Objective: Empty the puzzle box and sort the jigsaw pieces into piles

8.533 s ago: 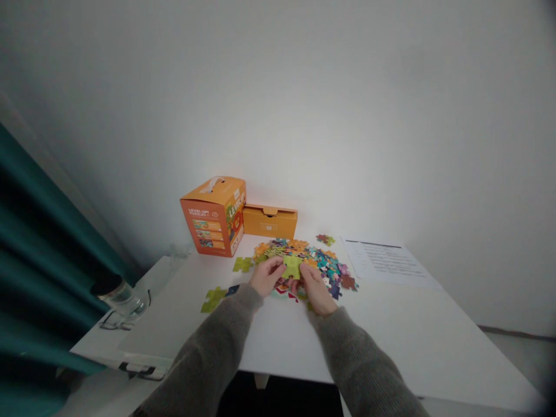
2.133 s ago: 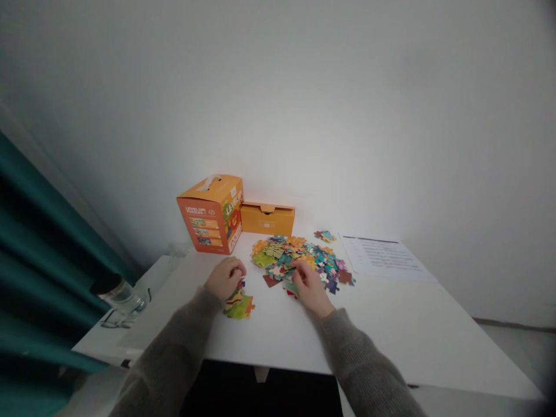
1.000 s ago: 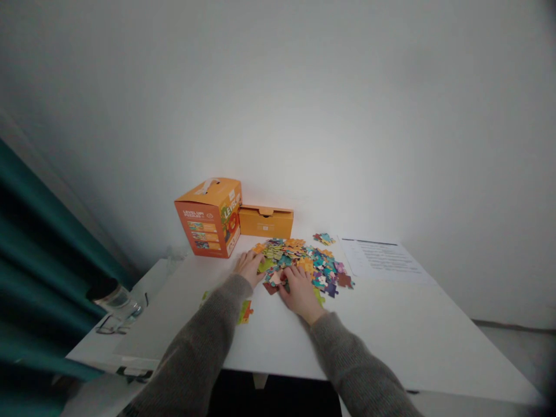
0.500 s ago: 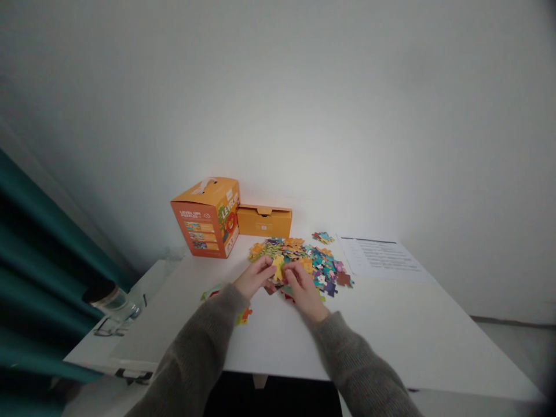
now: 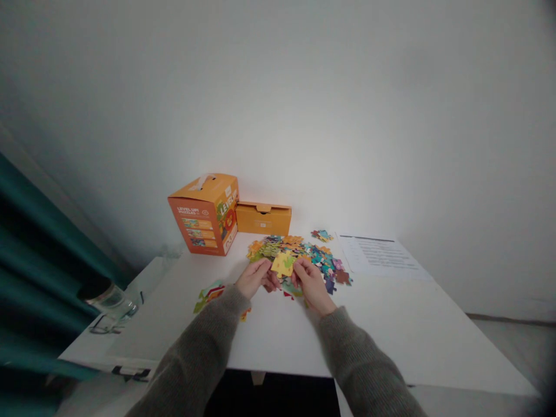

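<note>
Head view. The pile of puzzle pieces (image 5: 325,260) lies on the white counter (image 5: 391,330) and serves as reference. A yellow piece (image 5: 282,263) with green markings is held up over the near part of the pile, between the two hands. The left hand (image 5: 255,279) is closed to a pinch at the piece's left edge, other fingers curled below. The right hand (image 5: 313,284) pinches the right edge between thumb and forefinger, remaining fingers bent.

Left of the pile and nearer the person, a smaller group of pieces (image 5: 207,294) is partly covered by the left sleeve (image 5: 204,341). Just beyond the pile sits a small cluster (image 5: 322,235). Behind the pile, to the left, stand an orange carton (image 5: 197,223) reading "LEVEL UP! PUZZLES" and, beside it, a low orange box (image 5: 264,220). Right of the pile lies a printed sheet (image 5: 386,258). Well left of the pile are a dark-lidded jar (image 5: 113,303) and, near it, glasses (image 5: 103,329).
</note>
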{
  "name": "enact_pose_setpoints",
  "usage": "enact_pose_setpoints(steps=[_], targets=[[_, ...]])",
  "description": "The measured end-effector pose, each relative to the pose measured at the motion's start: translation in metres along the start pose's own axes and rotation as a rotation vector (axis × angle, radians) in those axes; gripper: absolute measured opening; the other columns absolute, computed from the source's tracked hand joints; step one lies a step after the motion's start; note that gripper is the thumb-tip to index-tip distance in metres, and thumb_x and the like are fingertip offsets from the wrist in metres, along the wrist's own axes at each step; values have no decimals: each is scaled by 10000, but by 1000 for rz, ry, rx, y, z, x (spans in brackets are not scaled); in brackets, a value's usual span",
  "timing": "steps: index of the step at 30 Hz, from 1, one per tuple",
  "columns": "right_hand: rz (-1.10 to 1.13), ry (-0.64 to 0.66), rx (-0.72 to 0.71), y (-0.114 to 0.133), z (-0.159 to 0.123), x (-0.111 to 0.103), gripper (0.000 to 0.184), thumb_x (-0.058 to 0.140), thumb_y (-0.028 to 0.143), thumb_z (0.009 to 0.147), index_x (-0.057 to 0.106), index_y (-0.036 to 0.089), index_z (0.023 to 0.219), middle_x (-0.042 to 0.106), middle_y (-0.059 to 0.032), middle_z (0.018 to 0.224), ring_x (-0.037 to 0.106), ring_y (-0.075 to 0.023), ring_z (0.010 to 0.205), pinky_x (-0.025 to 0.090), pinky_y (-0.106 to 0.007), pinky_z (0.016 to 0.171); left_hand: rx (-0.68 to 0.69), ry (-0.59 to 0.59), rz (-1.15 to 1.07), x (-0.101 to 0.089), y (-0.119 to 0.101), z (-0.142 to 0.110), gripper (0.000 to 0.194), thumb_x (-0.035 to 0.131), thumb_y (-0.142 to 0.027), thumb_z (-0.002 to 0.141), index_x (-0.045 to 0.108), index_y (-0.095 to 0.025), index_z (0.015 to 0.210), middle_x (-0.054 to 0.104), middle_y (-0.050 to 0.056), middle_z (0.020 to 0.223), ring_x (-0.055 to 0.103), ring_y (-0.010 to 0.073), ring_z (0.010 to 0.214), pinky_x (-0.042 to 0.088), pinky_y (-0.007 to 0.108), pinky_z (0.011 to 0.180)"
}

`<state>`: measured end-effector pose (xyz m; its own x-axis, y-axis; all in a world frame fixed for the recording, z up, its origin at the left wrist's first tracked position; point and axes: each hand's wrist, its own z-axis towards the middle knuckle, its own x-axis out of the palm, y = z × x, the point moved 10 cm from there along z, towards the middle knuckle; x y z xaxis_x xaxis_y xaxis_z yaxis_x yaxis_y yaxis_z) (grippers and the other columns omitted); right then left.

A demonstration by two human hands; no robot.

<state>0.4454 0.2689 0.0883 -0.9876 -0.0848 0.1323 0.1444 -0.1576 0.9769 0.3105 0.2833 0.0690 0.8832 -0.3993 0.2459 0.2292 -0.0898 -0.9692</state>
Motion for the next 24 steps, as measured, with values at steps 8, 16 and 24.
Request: enact_pose_setpoints(steps=[8,16,24], targets=[[85,-10,10,0,0,-3,382,549,563,882,608,197,974,580,25,560,475,-111,452,353,-230,453,101,-86,88,-8,-14,0,457,693,-554,760,433,-211,912,616,-52,531,630,150,469,492,235,454],[-51,77,-2,-1,-1,5,355,599,529,874,535,204,747,541,39,584,432,-92,482,341,-221,471,17,16,52,4,-5,-2,486,700,-573,750,388,-217,859,699,11,616,661,161,501,482,232,487],[-113,105,17,-7,-1,2,385,614,526,859,489,200,697,462,65,553,388,-75,464,290,-203,451,59,-41,30,-3,-9,-1,521,662,-571,771,533,-170,1078,643,-13,611,602,145,444,445,232,411]])
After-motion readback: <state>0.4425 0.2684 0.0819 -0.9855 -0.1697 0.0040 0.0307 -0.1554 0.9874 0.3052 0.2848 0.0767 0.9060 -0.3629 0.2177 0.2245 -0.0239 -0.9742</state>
